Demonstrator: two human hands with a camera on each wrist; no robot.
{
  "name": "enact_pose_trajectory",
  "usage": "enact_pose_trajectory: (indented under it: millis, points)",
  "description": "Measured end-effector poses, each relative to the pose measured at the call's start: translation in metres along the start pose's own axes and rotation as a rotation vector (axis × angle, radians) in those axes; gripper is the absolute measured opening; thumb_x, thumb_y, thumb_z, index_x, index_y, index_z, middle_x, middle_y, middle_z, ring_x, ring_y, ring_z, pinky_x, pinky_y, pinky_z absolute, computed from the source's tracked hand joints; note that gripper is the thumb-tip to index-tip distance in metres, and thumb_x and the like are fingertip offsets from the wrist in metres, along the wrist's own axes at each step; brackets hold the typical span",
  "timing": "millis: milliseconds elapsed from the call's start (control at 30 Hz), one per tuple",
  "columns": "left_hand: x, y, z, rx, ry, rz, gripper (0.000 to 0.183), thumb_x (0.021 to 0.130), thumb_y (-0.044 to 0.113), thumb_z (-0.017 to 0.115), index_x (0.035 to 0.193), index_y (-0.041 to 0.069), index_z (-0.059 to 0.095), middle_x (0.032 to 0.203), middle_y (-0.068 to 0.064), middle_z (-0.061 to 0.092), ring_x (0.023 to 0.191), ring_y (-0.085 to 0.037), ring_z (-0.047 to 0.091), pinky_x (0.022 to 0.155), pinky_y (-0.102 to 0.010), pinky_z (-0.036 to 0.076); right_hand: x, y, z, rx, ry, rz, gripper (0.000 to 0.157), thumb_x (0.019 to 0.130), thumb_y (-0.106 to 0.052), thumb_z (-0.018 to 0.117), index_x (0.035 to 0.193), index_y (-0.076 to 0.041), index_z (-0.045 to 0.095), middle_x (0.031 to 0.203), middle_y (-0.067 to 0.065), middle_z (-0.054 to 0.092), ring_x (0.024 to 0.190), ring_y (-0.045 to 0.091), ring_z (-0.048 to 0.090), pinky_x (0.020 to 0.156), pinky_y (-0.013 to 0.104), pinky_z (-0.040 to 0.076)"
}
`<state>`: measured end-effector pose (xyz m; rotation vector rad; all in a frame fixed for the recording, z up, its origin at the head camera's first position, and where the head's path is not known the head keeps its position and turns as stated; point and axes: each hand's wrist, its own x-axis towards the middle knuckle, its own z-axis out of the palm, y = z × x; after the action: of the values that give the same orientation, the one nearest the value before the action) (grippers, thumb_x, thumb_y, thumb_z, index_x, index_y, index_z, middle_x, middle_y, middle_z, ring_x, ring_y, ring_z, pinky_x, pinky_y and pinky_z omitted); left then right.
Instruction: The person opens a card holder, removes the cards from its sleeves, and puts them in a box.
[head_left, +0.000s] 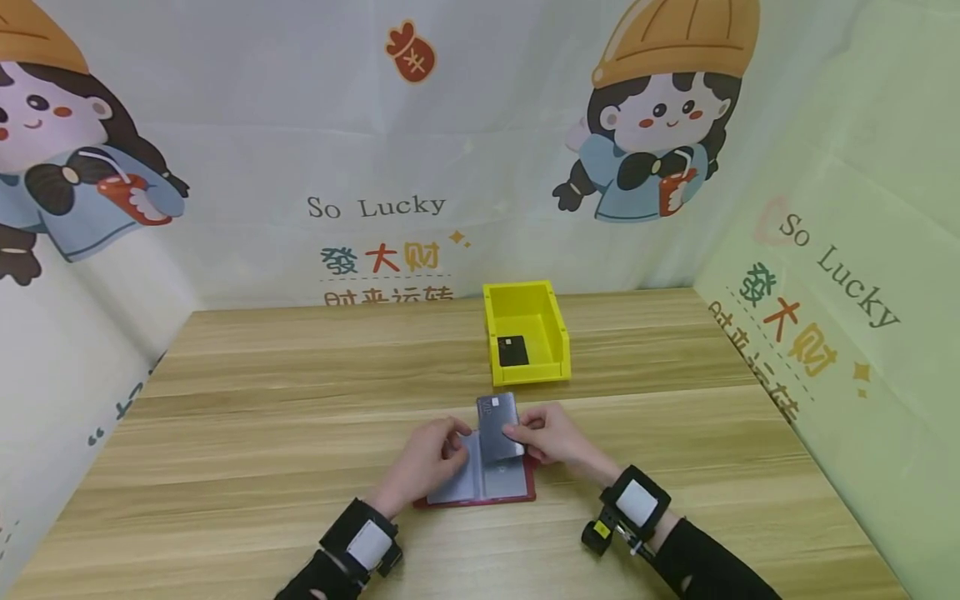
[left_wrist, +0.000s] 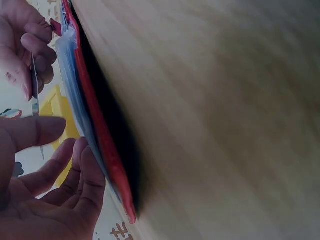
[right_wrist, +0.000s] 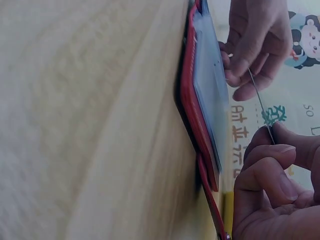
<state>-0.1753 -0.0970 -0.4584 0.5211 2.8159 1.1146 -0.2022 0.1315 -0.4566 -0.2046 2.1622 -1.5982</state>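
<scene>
A dark bank card (head_left: 498, 427) is tilted over the right side of an open card holder (head_left: 504, 483), which has a red cover and clear plastic sleeves. My right hand (head_left: 553, 433) pinches the card by its right edge between thumb and fingers; in the right wrist view the card (right_wrist: 261, 104) appears edge-on. Over the holder's left page is my left hand (head_left: 424, 462), near the card's left edge. The left wrist view shows that hand (left_wrist: 55, 185) with its thumb apart from loosely bent fingers, fingertips right at the plastic sleeves (left_wrist: 80, 95).
Behind the holder stands a yellow bin (head_left: 531, 375) with a black card (head_left: 513, 351) lying inside. The wooden table (head_left: 262, 400) is bordered by printed cloth walls (head_left: 495, 167) at the back and sides.
</scene>
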Motion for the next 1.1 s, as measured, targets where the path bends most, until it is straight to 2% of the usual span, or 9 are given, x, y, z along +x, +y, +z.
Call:
enact_pose_trajectory:
  millis: [100, 233, 400, 500, 600, 833, 1100]
  points:
    - [0.0, 0.001, 0.0, 0.003, -0.072, -0.013, 0.038, 0.088, 0.016, 0.076, 0.12, 0.001, 0.065, 0.1, -0.008, 0.06, 0.084, -0.015, 0.051, 0.069, -0.025, 0.044, 0.002, -0.002, -0.006, 0.024, 0.012, -0.001, 0.024, 0.099, -0.021, 0.064, 0.084, -0.003, 0.059, 0.055, -0.004, 0.044, 0.048, 0.007, 0.037, 0.045, 0.02, 0.026]
    - [0.001, 0.002, 0.0, -0.016, -0.153, -0.06, 0.064, 0.08, 0.029, 0.085, 0.134, 0.004, 0.059, 0.12, -0.012, 0.053, 0.098, -0.021, 0.052, 0.083, -0.037, 0.049, 0.005, -0.004, -0.013, 0.032, 0.03, -0.027, 0.025, 0.102, -0.022, 0.06, 0.085, -0.004, 0.056, 0.055, -0.004, 0.043, 0.049, 0.009, 0.037, 0.046, 0.022, 0.027]
    - [0.001, 0.001, 0.003, 0.006, -0.179, -0.029, 0.085, 0.072, 0.034, 0.091, 0.142, 0.004, 0.053, 0.134, -0.016, 0.046, 0.108, -0.027, 0.052, 0.092, -0.046, 0.049, 0.011, -0.009, -0.021, 0.016, 0.069, -0.077, 0.027, 0.104, -0.021, 0.056, 0.084, -0.002, 0.053, 0.055, -0.005, 0.041, 0.047, 0.01, 0.036, 0.047, 0.023, 0.028]
    - [0.001, 0.002, 0.005, 0.03, -0.177, -0.004, 0.087, 0.071, 0.033, 0.091, 0.143, 0.002, 0.052, 0.138, -0.017, 0.045, 0.114, -0.03, 0.052, 0.099, -0.05, 0.048, 0.015, -0.013, -0.027, -0.036, 0.1, -0.095, 0.027, 0.104, -0.021, 0.055, 0.085, -0.001, 0.053, 0.057, -0.004, 0.043, 0.047, 0.009, 0.036, 0.046, 0.022, 0.028]
    - [0.001, 0.003, 0.006, 0.041, -0.187, -0.009, 0.087, 0.072, 0.032, 0.091, 0.143, 0.001, 0.052, 0.142, -0.017, 0.045, 0.121, -0.034, 0.05, 0.104, -0.055, 0.045, 0.019, -0.017, -0.034, -0.075, 0.13, -0.105, 0.027, 0.104, -0.022, 0.055, 0.086, -0.002, 0.052, 0.058, -0.004, 0.044, 0.046, 0.008, 0.035, 0.045, 0.021, 0.028]
    - [0.001, 0.003, 0.006, 0.055, -0.204, -0.029, 0.086, 0.074, 0.033, 0.09, 0.145, 0.003, 0.051, 0.142, -0.017, 0.045, 0.123, -0.037, 0.048, 0.105, -0.057, 0.044, 0.03, -0.027, -0.047, -0.129, 0.216, -0.109, 0.03, 0.104, -0.023, 0.056, 0.082, -0.002, 0.051, 0.055, -0.005, 0.038, 0.045, 0.008, 0.033, 0.046, 0.023, 0.028]
    - [0.001, 0.003, 0.006, 0.055, -0.208, -0.03, 0.086, 0.075, 0.033, 0.09, 0.145, 0.004, 0.05, 0.143, -0.017, 0.044, 0.122, -0.036, 0.047, 0.104, -0.056, 0.045, 0.047, -0.042, -0.056, -0.349, 0.356, -0.14, 0.038, 0.101, -0.023, 0.061, 0.068, -0.009, 0.048, 0.058, -0.004, 0.037, 0.054, 0.012, 0.036, 0.052, 0.024, 0.027]
